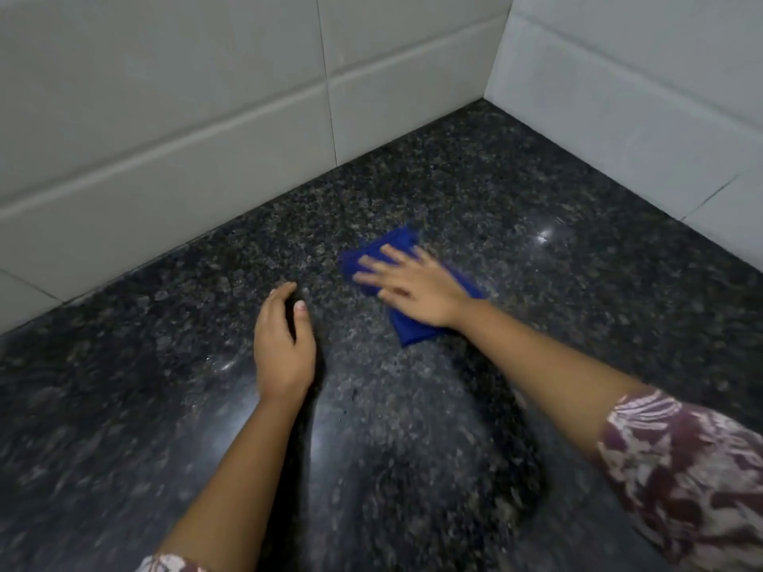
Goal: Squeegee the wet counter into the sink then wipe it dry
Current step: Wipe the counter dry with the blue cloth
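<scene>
A dark speckled granite counter (516,192) fills the view and runs into a tiled corner. A folded blue cloth (394,245) lies on it near the middle. My right hand (417,289) presses flat on the cloth with fingers spread, blurred by motion. My left hand (283,344) rests on the counter to the left of the cloth, fingers curled loosely and apart, holding nothing. No squeegee or sink is in view.
White tiled walls (206,117) rise behind and to the right (640,97), meeting in a corner at the counter's far end. Light glints (545,235) show on the glossy stone. Patterned sleeves cover both upper arms.
</scene>
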